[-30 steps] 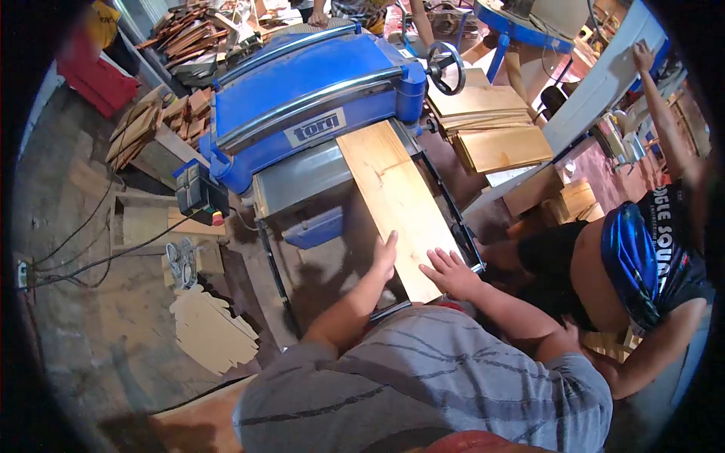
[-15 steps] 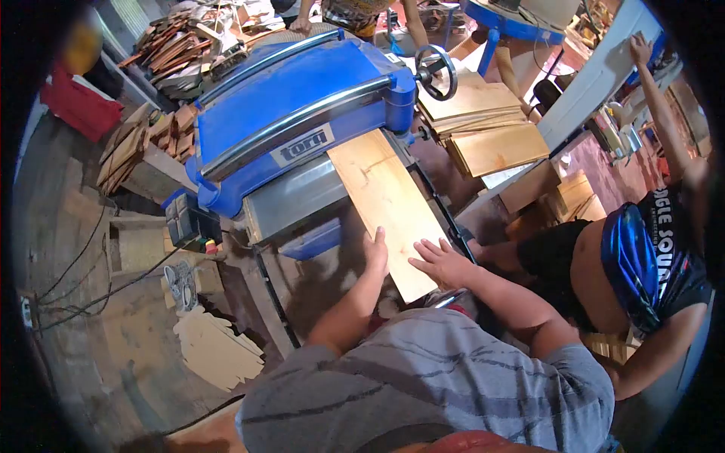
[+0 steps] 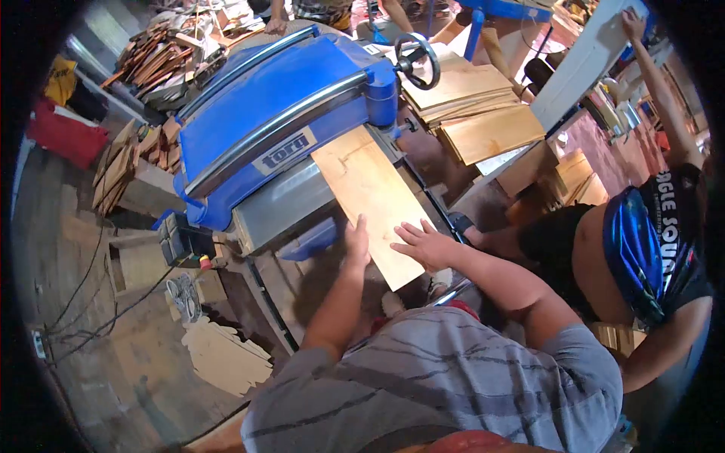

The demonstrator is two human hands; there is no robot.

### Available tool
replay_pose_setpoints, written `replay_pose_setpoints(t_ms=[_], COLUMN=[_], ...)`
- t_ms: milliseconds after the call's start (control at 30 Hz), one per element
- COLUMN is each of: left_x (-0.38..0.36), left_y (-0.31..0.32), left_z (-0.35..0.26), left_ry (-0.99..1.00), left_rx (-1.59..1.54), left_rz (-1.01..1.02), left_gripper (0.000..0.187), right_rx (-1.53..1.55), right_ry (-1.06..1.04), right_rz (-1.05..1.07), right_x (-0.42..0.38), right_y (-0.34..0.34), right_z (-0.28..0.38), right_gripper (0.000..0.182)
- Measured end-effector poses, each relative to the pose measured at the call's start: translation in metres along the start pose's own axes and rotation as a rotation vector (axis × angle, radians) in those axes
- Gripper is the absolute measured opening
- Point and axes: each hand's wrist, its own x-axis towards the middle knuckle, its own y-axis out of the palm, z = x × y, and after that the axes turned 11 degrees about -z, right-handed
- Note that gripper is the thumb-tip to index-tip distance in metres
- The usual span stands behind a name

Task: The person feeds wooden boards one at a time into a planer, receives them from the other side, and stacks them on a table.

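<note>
The pale board (image 3: pixel 370 200) lay slantwise in front of the blue machine (image 3: pixel 264 109), its far end at the machine's front just beside the "torq" label (image 3: pixel 285 150) and its near end reaching out past the metal bed (image 3: pixel 281 198) toward the person's torso. The left hand (image 3: pixel 357 241) was against the board's left edge, the visible digits pointing toward the machine; its other fingers were hidden, so whether they closed on the wood could not be told. The right hand (image 3: pixel 424 245) rested on the top face near the right edge, its fingers spread open and flat rather than curled around anything. A dark handwheel (image 3: pixel 417 62) stood at the machine's right end, and beyond the board to the right were stacked boards (image 3: pixel 491 130), the upper ones overlapping unevenly. A control box (image 3: pixel 183 238) with a red button (image 3: pixel 205 262) was at the machine's left, with a coiled pale cord (image 3: pixel 184 296) nearer the torso and a ragged-edged beige sheet (image 3: pixel 226 356) below it on the floor (image 3: pixel 113 362). Broken wood pieces (image 3: pixel 166 57) were heaped behind the machine. At the right, a co-worker (image 3: pixel 642 249) had one arm raised to a white panel (image 3: pixel 589 64).
</note>
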Motion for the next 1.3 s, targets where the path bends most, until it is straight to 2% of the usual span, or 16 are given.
replay_pose_setpoints(t_ms=[267, 433, 567, 667, 733, 800, 867, 900, 933, 1000, 1033, 1067, 1100, 1167, 1233, 1300], left_x=[-0.041, -0.068, -0.050, -0.025, -0.038, -0.039, -0.048, -0.051, -0.053, -0.053, -0.047, -0.041, -0.035, -0.042, -0.039, -0.023], left_y=[-0.006, 0.006, 0.004, -0.009, 0.002, 0.011, 0.030, 0.046, 0.063, 0.099, 0.112, 0.124, 0.140, 0.181, 0.205, 0.212], left_z=[-0.002, -0.003, 0.011, 0.017, 0.002, -0.008, -0.019, -0.025, -0.029, -0.029, -0.027, -0.024, -0.020, -0.013, 0.006, 0.049], left_ry=[-0.002, 0.166, 0.350, 0.414, 0.391, 0.973, 0.965, 0.986, 1.002, 1.064, 1.230, 1.392, 1.325, 1.010, 0.865, 0.872], left_rx=[0.203, 0.452, 0.639, 0.524, 0.585, 0.861, 0.977, 0.895, 0.812, 0.796, 0.837, 0.875, 0.938, 0.941, 0.986, 0.958], left_rz=[0.076, -0.075, -0.203, -0.034, -0.060, -0.156, -0.204, -0.124, -0.044, -0.012, 0.122, 0.262, 0.362, 0.473, 0.574, 0.621], left_gripper=[0.050, 0.061, 0.065, 0.066, 0.069, 0.073, 0.077, 0.077, 0.076, 0.069, 0.062, 0.055, 0.042, 0.031, 0.028, 0.026], right_rx=[0.102, 0.096, 0.093, 0.107, 0.127, 0.112, 0.099, 0.146, 0.151, 0.339, 0.341, 0.437, 0.523, 0.462, 0.586, 0.932], right_ry=[0.037, -0.003, -0.007, -0.002, -0.025, -0.026, -0.064, -0.082, -0.078, 0.025, 0.030, 0.116, 0.203, 0.586, 1.014, 1.336], right_rz=[0.073, 0.106, 0.093, 0.072, 0.047, 0.056, -0.027, -0.164, -0.165, -0.207, -0.211, -0.524, -0.837, -1.036, -1.101, -0.991], right_x=[0.020, 0.030, 0.040, 0.045, 0.049, 0.049, 0.053, 0.052, 0.049, 0.042, 0.031, 0.011, -0.007, -0.023, -0.036, -0.046], right_y=[-0.006, -0.018, -0.012, -0.009, -0.009, -0.014, 0.011, 0.020, 0.029, 0.026, 0.024, 0.025, 0.025, 0.044, 0.077, 0.113], right_z=[-0.010, -0.015, -0.023, -0.030, -0.034, -0.038, -0.050, -0.054, -0.060, -0.067, -0.074, -0.084, -0.097, -0.133, -0.185, -0.246], right_gripper=[0.116, 0.105, 0.108, 0.111, 0.110, 0.101, 0.093, 0.078, 0.078, 0.064, 0.064, 0.056, 0.049, 0.044, 0.042, 0.043])
